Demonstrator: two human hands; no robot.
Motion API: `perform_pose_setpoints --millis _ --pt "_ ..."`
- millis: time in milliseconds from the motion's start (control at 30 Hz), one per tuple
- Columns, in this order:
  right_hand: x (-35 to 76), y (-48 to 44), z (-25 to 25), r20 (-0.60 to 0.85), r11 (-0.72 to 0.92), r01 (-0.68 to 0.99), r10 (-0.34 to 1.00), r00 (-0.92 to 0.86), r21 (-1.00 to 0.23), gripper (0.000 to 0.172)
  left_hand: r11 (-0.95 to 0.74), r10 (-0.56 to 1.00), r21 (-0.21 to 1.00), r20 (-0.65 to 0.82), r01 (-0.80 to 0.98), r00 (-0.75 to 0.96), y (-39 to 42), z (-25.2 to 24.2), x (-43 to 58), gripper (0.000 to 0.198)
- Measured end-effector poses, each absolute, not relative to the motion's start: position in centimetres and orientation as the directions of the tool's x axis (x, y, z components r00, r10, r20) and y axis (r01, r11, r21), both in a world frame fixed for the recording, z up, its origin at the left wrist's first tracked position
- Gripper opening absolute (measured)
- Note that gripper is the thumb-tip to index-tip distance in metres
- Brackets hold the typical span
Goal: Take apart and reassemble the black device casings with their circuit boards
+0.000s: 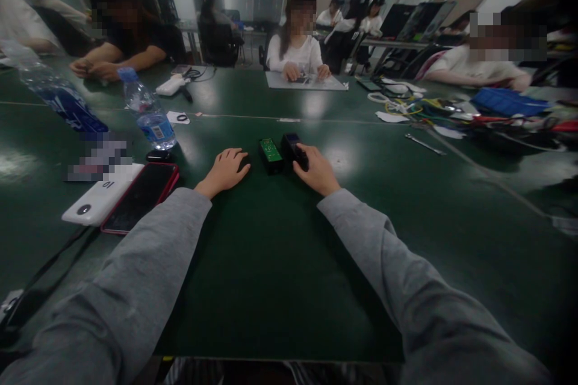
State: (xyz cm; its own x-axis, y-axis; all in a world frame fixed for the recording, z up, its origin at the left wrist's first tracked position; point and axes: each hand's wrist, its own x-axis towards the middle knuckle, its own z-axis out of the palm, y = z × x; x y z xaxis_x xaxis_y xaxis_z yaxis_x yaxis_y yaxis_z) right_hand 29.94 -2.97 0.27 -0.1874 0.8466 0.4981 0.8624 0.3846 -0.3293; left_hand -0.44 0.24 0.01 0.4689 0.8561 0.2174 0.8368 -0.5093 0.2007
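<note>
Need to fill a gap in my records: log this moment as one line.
left hand: beside black-cased green circuit board, grip unclear | right hand: gripping black handheld device | circuit board: on green tabletop, between hands

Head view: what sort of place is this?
Probably a shared electronics workroom, perhaps for training: several people sit around tables, and the green table nearest bears an exposed circuit board, a wrench and a pile of wires.

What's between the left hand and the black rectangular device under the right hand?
In the head view: a black rectangular box with an exposed green circuit board. A dark shape at the left hand's fingers is too unclear to name.
</note>
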Motion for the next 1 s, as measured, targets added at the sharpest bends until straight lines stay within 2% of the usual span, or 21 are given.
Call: perform_pose_setpoints --millis 200,367,700,1000 --pt "30.04 -2.70 -0.05 0.513 0.399 0.863 0.835 -0.201 -0.311 0.062 -0.512 0.855 0.204 0.218 0.834 0.471 0.33 -0.08 -0.46 0.053" --pt "30.17 -2.45 -0.31 0.458 0.397 0.863 0.859 -0.230 -0.312 0.062 -0.513 0.853 0.202 0.226 0.834 0.470 0.30 -0.09 -0.41 0.052" --pt "29.95 -2.81 0.03 0.440 0.317 0.894 0.884 -0.157 -0.318 0.061 -0.512 0.853 0.193 0.227 0.837 0.469 0.32 -0.12 -0.42 0.052" --pt "30.35 -2.43 -0.53 0.506 0.282 0.903 0.858 -0.087 -0.324 0.059 -0.520 0.849 0.196 0.228 0.832 0.477 0.35 -0.13 -0.49 0.053"
